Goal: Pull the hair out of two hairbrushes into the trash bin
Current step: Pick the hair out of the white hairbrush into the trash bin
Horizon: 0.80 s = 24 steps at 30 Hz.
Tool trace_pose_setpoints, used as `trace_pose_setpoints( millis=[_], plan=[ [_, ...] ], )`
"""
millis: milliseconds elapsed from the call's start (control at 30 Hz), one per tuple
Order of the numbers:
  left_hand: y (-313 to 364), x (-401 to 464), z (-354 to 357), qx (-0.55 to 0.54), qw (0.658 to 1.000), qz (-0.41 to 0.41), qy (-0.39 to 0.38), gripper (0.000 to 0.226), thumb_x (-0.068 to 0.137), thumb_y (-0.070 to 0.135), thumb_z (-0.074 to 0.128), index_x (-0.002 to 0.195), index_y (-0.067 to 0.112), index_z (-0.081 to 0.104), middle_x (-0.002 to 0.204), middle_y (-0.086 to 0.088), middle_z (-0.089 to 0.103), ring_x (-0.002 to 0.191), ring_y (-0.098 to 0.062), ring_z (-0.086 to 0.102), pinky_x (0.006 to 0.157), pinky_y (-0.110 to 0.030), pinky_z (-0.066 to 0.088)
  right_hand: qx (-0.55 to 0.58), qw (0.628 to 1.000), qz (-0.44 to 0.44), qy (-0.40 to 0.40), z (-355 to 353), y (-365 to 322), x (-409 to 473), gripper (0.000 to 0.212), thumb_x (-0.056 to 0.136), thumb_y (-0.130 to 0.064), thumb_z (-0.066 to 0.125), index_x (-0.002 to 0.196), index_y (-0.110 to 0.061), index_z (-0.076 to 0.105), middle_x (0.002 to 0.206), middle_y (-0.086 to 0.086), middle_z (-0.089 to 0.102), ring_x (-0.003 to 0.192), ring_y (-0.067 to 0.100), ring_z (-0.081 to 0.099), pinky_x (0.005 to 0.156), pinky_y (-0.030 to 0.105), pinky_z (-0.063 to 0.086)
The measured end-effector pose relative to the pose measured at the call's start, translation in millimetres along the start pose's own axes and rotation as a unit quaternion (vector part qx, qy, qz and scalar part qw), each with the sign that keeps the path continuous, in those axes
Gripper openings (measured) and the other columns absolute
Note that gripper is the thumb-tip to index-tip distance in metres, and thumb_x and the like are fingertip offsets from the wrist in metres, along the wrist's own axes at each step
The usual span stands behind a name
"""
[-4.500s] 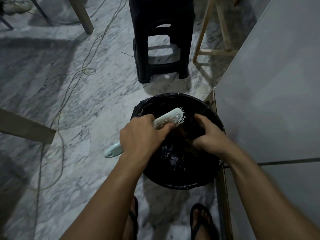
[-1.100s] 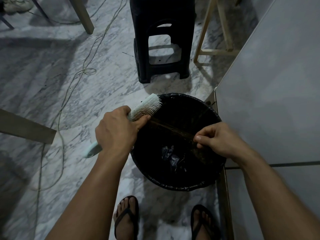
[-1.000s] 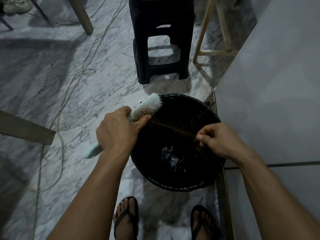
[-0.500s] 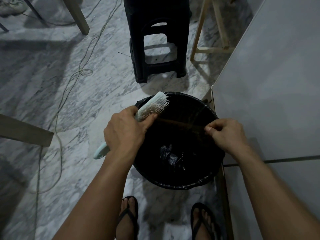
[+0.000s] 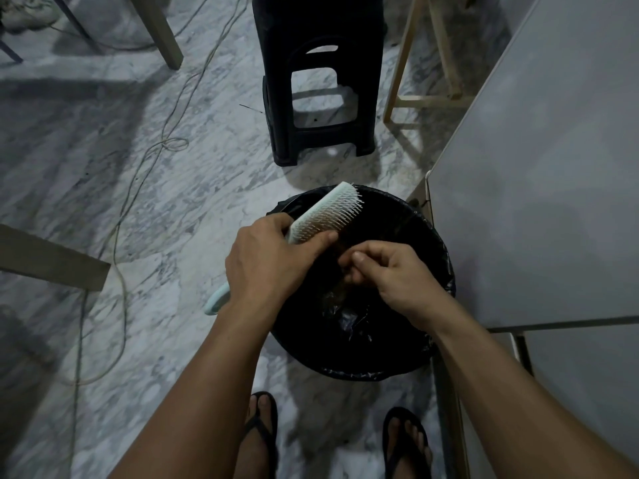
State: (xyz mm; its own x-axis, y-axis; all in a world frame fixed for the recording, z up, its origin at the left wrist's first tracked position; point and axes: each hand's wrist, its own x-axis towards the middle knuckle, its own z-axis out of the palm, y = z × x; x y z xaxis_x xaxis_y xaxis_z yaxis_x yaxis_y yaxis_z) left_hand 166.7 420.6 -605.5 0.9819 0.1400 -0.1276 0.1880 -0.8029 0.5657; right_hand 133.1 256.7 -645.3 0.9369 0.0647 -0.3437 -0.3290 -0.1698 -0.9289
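Note:
A pale green hairbrush (image 5: 328,212) with white bristles is tilted over the left rim of the round trash bin (image 5: 432,354), which has a black bag liner. My left hand (image 5: 266,261) grips the brush where head meets handle; the handle end sticks out below my wrist. My right hand (image 5: 390,274) is over the bin just right of the brush, fingers pinched on a dark clump of hair (image 5: 340,285) that hangs down into the bin. Only one brush is in view.
A black plastic stool (image 5: 318,81) stands beyond the bin. A grey tabletop (image 5: 536,184) runs along the right, touching the bin's side. Cables (image 5: 152,160) trail over the marble floor at left. Wooden legs stand at left and back. My sandalled feet are below.
My right hand, which had stretched strands of hair out to the right, has come back left next to the brush. The brush head has shifted slightly right over the bin.

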Motion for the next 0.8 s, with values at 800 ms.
trace_pose_setpoints(
  millis=[800],
  plan=[
    [-5,3,9,-0.067,0.993,0.017,-0.095,0.037,0.070,0.057,0.056,0.072,0.020,0.063,0.061,0.003,0.059,0.065,-0.020,0.060,0.053,-0.031,0.041,0.123,0.992,0.030,0.007,-1,-4,4,0.041,0.074,0.000,0.070,0.115,-0.005,0.066,0.112,0.012,0.072,0.109,0.023,0.067,0.095,0.032,0.052]
  ],
)
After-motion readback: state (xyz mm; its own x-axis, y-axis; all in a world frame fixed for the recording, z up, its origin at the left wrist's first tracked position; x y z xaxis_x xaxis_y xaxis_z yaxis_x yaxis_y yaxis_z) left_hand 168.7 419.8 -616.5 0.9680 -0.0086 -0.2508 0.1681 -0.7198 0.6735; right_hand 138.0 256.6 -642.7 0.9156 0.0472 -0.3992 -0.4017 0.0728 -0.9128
